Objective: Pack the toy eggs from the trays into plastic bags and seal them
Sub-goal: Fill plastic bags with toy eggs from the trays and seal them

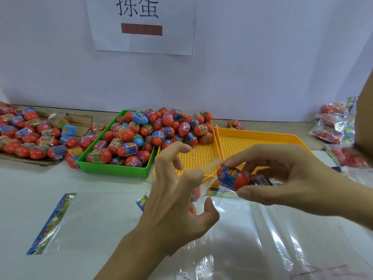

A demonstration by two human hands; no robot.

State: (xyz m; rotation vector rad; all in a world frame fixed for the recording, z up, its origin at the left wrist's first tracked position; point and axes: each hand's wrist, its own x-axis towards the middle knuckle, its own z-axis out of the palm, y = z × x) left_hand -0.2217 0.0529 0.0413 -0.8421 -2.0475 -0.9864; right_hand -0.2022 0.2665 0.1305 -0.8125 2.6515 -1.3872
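Observation:
My right hand [282,176] pinches a red toy egg with a blue label [232,178] between thumb and fingers, at the mouth of a clear plastic bag [203,186]. A second egg [260,179] shows behind it under my palm. My left hand [177,199] holds the bag's mouth open, fingers spread and curled round the film; another egg [192,208] sits inside by my thumb. A green tray [113,168] is heaped with eggs. Two yellow trays [203,156] [252,142] stand behind my hands, eggs piled on the left one's far end.
More eggs lie on flattened cardboard [30,138] at the left. Filled sealed bags [333,126] are stacked at the far right. An empty bag with a printed header [50,223] lies front left. Clear film [272,239] spreads under my right wrist. A paper sign [141,25] hangs on the wall.

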